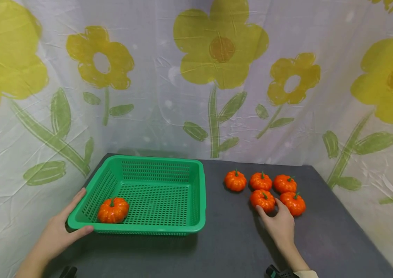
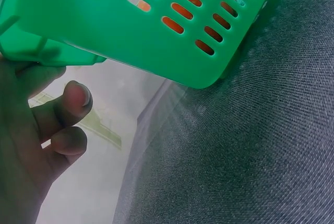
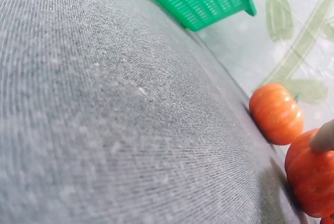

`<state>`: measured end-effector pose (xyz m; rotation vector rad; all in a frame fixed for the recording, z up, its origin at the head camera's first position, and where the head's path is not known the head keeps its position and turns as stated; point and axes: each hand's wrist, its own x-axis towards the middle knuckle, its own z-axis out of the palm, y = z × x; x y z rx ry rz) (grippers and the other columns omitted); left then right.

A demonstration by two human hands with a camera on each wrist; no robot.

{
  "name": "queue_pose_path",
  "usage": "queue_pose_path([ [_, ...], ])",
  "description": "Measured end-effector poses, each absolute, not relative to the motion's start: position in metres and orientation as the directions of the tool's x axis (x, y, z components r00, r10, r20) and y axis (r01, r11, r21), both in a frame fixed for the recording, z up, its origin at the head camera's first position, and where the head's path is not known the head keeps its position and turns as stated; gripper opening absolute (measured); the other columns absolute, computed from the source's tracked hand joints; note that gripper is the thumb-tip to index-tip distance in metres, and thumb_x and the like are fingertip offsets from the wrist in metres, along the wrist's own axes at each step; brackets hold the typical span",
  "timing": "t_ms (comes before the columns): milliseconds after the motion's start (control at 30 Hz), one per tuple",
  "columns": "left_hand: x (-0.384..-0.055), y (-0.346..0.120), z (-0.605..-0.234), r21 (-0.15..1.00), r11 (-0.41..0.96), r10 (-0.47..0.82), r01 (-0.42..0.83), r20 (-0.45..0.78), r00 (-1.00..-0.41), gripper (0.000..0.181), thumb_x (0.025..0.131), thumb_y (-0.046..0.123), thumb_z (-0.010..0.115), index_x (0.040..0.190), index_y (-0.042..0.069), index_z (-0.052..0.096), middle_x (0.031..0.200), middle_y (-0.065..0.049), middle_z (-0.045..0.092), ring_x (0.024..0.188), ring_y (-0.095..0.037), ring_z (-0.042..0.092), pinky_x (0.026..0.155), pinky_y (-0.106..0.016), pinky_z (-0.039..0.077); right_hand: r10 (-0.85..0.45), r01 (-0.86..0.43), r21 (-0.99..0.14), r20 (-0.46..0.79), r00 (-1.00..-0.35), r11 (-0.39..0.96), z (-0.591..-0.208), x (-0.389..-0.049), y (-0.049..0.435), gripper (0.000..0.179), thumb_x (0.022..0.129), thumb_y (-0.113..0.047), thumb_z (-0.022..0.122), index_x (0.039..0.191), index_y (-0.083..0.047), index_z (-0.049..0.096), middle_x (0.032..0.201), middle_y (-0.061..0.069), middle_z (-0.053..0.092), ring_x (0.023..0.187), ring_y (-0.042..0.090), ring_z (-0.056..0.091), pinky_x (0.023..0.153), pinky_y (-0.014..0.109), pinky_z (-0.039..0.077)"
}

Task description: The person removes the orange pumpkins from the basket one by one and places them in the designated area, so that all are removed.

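At the near left corner of a green plastic basket [image 1: 196, 227], my left hand [image 1: 55, 233] grips the rim, thumb along the front edge and fingers on the left side. The left wrist view shows some fingers [image 2: 75, 101] curled just below the rim. One small orange pumpkin [image 1: 113, 211] with a green stem sits in the basket's near left part. On the right, my right hand [image 1: 279, 226] pinches another small pumpkin [image 1: 261, 199] between thumb and fingers. In the right wrist view, a fingertip [image 3: 324, 138] lies on that pumpkin [image 3: 310, 182].
Several more pumpkins stand around the held one: one at the back left [image 1: 235, 180], one behind [image 1: 260, 180], one at the back right [image 1: 284, 183] and one to the right [image 1: 293, 204]. A dark grey cloth [image 1: 224, 239] covers the table. Flower-printed curtains [image 1: 161, 116] enclose it.
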<state>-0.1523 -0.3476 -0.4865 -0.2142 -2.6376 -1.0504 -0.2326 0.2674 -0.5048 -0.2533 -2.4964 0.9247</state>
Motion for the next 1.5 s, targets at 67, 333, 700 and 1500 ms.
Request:
queue_pose_path([
  [67,-0.1517,-0.3476,-0.4858,0.649,0.720,0.031,0.246,0.325,-0.945,0.106,0.088,0.025,0.086,0.171,0.034,0.021,0.166,0.038,0.015,0.131,0.021,0.025,0.094,-0.075,0.042,0.331,0.018,-0.652,0.360,-0.872,0.758,-0.5060,-0.2326,0.2681,0.074,0.088,-0.035,0.086,0.138,0.013,0.060,0.135,0.034,0.064,0.122,0.051,0.060,0.104,0.066,0.047],
  [333,-0.1513,-0.3465,-0.4864,0.656,0.716,0.029,0.237,0.311,-0.950,0.106,0.089,0.025,0.085,0.171,0.035,0.020,0.168,0.035,0.015,0.147,-0.008,0.033,0.095,-0.076,0.040,0.348,0.040,-0.646,0.357,-0.867,0.763,-0.5062,-0.2315,0.2689,0.076,0.087,-0.034,0.086,0.139,0.015,0.059,0.135,0.037,0.063,0.121,0.054,0.060,0.103,0.068,0.047],
  [700,-0.1526,-0.3474,-0.4886,0.660,0.706,0.027,0.257,0.338,-0.941,0.105,0.088,0.023,0.085,0.171,0.032,0.022,0.167,0.037,0.016,0.126,0.026,0.022,0.096,-0.077,0.040,0.354,0.036,-0.647,0.370,-0.859,0.762,-0.5059,-0.2310,0.2688,0.081,0.088,-0.036,0.085,0.141,0.017,0.055,0.137,0.038,0.060,0.123,0.055,0.059,0.103,0.070,0.046],
  [1500,-0.1516,-0.3464,-0.4871,0.652,0.721,0.031,0.233,0.305,-0.952,0.106,0.089,0.025,0.085,0.171,0.034,0.019,0.166,0.039,0.013,0.148,-0.018,0.036,0.093,-0.076,0.041,0.355,0.015,-0.635,0.413,-0.839,0.772,-0.5065,-0.2298,0.2670,0.079,0.089,-0.036,0.085,0.144,0.013,0.055,0.140,0.035,0.059,0.127,0.053,0.057,0.104,0.070,0.046],
])
